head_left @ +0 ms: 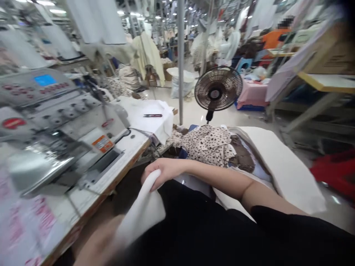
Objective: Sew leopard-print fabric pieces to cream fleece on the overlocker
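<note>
White fabric [145, 207] hangs in front of my black clothing, running down from one hand to the other. My right hand [159, 171] grips its upper end, thumb and fingers closed around a fold. Lower on the left, my left hand [102, 238] is at the fabric's bottom end, smeared by motion, so its fingers cannot be made out. Both hands are off the sewing table [111, 177], beside its wooden edge. On that table stands a sewing machine [63, 122] with a lit blue display.
Dark thread snips [152, 115] lie on white cloth [158, 127] at the table's far end. Spotted fabric [209, 144] is heaped beyond my right arm, beside a long white piece [280, 162]. A standing fan [217, 90] and a metal pole [181, 66] rise behind.
</note>
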Demonstrator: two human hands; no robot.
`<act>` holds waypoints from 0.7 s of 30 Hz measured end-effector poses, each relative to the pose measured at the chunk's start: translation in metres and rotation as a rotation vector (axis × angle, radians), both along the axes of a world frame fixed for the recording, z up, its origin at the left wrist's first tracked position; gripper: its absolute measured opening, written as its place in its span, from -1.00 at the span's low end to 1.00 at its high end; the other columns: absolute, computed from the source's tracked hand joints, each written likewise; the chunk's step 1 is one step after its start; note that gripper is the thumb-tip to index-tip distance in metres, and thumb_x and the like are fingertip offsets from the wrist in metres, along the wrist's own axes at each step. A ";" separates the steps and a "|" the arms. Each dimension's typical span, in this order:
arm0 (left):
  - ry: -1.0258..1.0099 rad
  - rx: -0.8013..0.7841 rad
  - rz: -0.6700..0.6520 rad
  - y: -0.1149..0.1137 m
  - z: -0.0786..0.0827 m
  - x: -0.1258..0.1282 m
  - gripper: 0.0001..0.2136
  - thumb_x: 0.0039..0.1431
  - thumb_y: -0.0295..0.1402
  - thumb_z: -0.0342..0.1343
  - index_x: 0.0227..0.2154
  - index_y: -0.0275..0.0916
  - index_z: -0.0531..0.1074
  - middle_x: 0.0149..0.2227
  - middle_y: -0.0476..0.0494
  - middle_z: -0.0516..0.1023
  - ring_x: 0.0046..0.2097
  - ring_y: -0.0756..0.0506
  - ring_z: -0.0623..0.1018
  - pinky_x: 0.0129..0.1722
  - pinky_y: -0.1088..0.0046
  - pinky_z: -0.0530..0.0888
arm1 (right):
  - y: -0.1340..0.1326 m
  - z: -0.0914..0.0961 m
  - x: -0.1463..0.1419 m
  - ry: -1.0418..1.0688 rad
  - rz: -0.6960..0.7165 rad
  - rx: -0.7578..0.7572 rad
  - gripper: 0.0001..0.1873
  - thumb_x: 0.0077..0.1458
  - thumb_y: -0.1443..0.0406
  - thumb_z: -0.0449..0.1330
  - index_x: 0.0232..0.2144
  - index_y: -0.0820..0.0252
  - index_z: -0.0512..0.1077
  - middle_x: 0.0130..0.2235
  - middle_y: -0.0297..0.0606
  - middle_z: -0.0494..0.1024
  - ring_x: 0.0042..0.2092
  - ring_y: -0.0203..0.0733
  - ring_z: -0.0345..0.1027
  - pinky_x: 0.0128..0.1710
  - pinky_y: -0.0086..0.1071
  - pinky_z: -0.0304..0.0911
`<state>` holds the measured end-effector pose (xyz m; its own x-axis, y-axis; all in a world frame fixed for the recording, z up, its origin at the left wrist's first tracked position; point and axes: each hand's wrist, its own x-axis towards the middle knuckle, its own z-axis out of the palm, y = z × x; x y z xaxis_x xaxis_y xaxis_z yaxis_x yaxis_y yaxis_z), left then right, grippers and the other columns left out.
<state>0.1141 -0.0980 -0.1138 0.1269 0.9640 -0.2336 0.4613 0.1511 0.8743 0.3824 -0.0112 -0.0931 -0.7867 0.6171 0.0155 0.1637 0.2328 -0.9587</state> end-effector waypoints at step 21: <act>0.466 0.994 0.767 0.086 0.077 -0.065 -0.57 -0.02 -0.24 0.10 -0.11 -0.36 0.23 -0.16 -0.29 0.39 -0.18 -0.15 0.42 -0.18 0.26 0.38 | 0.093 0.068 -0.176 -0.059 -0.351 0.625 -0.86 0.01 0.26 0.13 -0.50 0.23 0.33 -0.54 -0.42 0.30 -0.44 -0.35 0.18 -0.49 -0.51 -0.04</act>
